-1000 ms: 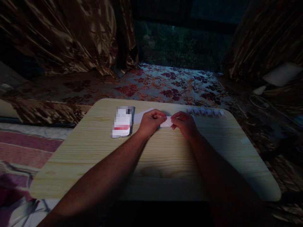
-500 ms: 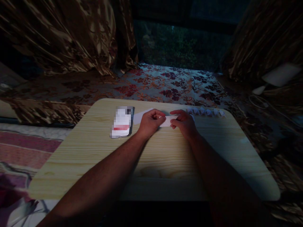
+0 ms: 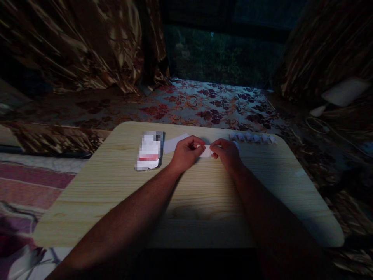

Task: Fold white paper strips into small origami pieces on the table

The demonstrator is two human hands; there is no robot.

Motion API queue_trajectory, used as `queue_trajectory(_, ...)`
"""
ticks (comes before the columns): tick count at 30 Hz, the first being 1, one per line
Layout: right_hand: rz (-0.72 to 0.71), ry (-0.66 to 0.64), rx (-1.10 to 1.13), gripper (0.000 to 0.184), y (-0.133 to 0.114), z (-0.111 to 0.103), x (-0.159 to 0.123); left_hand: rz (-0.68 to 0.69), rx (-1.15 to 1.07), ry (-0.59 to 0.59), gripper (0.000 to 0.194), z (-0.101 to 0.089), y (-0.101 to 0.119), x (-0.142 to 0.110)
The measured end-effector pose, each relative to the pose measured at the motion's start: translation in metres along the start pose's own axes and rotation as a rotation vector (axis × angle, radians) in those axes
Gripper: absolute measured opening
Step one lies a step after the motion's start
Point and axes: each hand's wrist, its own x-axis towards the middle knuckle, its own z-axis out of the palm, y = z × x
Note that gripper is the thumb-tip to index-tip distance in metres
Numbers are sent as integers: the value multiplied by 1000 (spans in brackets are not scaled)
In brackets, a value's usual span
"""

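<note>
A small piece of white paper (image 3: 205, 151) is held between my two hands above the far middle of the table. My left hand (image 3: 186, 153) pinches its left end between thumb and fingers. At the right end, my right hand (image 3: 227, 154) grips it with thumb and bent fingers. Its folds are too small and dim to make out. Left of my left hand lies a flat white sheet of paper (image 3: 175, 144). Beyond my right hand, several small folded paper pieces (image 3: 252, 137) stand in a row near the table's far edge.
A phone (image 3: 149, 151), its surface blurred out, lies on the light wooden table (image 3: 116, 190) left of the sheet. Behind the table is a ledge with flowered cloth (image 3: 210, 103). A striped bedspread (image 3: 32, 186) is at the left, a white cable (image 3: 317, 124) at the right.
Half a second ago my right forefinger was lifted off the paper; now it is bent down against it again. My left hand keeps its pinch nearly unmoved.
</note>
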Motion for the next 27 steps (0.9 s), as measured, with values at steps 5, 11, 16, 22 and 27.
queue_trajectory(5, -21, 23, -33, 13, 2, 0, 0, -16, 30, 22, 15, 1, 1, -1)
queue_trajectory(11, -40, 40, -12, 11, 3, 2, 0, -13, 58, 34, 13, 0, -2, 0)
queue_trajectory(16, -43, 49, -34, 13, 3, 2, 0, -21, 51, 28, 13, -1, -4, 2)
queue_trajectory(22, -91, 31, -91, 12, 4, 3, -1, -23, 72, -26, 14, -1, -4, 2)
queue_trajectory(27, -113, 23, -130, 18, 9, 4, 0, -12, 58, -5, 17, -2, -9, 3)
